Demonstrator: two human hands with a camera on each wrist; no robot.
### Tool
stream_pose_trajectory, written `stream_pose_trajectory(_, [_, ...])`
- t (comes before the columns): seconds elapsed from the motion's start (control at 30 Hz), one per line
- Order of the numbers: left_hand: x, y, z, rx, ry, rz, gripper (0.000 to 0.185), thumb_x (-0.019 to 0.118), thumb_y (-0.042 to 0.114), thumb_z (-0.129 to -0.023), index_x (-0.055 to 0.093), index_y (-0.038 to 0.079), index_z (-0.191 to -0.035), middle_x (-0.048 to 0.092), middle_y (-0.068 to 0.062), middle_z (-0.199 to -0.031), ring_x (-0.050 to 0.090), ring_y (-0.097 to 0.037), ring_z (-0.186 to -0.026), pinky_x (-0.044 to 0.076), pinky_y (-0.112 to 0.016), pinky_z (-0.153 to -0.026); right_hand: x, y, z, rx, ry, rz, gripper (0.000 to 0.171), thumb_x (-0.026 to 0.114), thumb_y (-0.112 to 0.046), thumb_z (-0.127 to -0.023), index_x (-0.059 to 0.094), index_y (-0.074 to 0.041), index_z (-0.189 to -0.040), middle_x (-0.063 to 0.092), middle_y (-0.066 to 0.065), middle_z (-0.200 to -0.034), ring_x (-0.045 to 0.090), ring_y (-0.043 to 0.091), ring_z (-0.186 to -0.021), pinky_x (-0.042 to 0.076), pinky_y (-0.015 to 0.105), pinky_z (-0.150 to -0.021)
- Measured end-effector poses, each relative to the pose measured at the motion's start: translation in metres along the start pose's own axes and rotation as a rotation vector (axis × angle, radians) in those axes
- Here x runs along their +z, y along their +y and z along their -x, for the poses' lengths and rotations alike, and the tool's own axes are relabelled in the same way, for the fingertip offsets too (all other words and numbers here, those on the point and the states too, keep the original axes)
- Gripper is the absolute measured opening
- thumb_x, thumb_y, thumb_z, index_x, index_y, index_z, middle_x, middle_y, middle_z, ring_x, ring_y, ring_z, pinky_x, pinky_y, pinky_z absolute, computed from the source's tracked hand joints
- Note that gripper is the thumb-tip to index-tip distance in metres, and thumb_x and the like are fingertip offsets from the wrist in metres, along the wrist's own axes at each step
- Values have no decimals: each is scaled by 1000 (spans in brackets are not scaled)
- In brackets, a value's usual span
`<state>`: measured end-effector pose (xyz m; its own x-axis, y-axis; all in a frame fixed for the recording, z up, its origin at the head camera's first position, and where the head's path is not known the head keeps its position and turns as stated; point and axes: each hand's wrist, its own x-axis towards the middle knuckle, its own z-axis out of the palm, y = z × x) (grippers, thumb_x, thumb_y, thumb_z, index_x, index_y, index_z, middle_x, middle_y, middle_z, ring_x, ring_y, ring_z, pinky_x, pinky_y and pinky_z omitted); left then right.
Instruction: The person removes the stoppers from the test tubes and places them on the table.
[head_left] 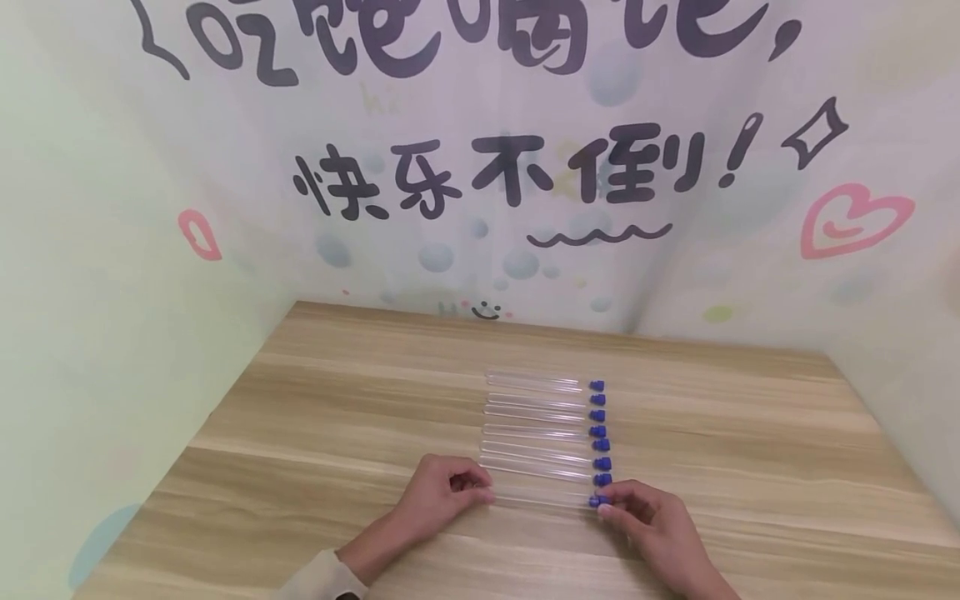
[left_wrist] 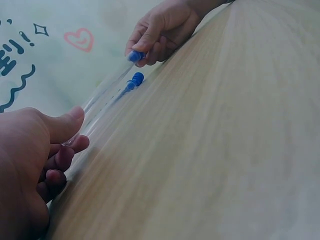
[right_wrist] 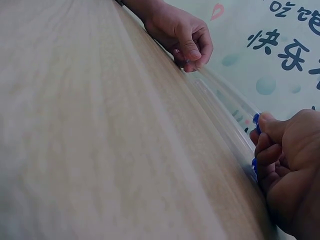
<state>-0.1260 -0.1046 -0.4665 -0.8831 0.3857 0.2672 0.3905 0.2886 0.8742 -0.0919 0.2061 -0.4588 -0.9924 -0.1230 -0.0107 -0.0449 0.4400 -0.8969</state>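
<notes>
Between the two hands, a clear glass test tube is held lengthwise at the near end of a row. My left hand pinches its left end between thumb and fingers. At the other end, my right hand pinches a blue stopper at the tube's mouth; how deep it sits cannot be told. In the left wrist view, the held stopper meets the tube, and another blue stopper lies just below. The right wrist view shows the tube running from hand to hand.
Several more clear test tubes lie parallel behind the held one on the wooden table. Beside their right ends, several blue stoppers form a column. A printed cloth backdrop hangs along the table's back edge.
</notes>
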Motion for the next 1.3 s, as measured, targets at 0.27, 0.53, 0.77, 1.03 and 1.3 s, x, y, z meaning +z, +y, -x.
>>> stream_pose_trajectory(0.27, [0,0,-1,-40,-2,-15,6,79,14,-78,73,12,-81,62,11,-68,47,-1,-57,40,-18,-50,3,-2,1,20,30,44,17,76,-20,-81,70,-14,-96,70,-6,-85,65,11,-81,51,25,-71])
stream_pose_trajectory(0.53, [0,5,-3,-51,12,-20,7,79,13,-78,73,10,-81,63,12,-69,48,0,-57,41,-18,-51,5,-6,2,41,88,48,14,77,-12,-79,71,-15,-91,69,-8,-81,66,10,-79,52,24,-71])
stream_pose_trajectory(0.77, [0,3,-1,-54,15,-28,6,79,13,-78,74,11,-80,64,12,-70,50,-1,-58,43,-19,-51,8,-8,3,38,106,78,13,78,-12,-79,71,-16,-89,69,-10,-79,64,9,-75,51,24,-67])
stream_pose_trajectory(1.03, [1,2,-1,-61,25,-42,6,80,14,-77,74,13,-79,65,12,-71,52,-1,-58,45,-20,-51,11,-9,4,40,122,118,14,78,-9,-79,71,-17,-88,68,-12,-77,63,8,-72,50,23,-66])
stream_pose_trajectory(1.3, [1,2,-1,-77,37,-75,7,80,16,-77,75,12,-80,64,13,-68,51,-1,-57,44,-20,-51,11,-9,2,62,116,137,14,77,-9,-79,71,-16,-89,67,-10,-77,64,7,-74,51,23,-70])
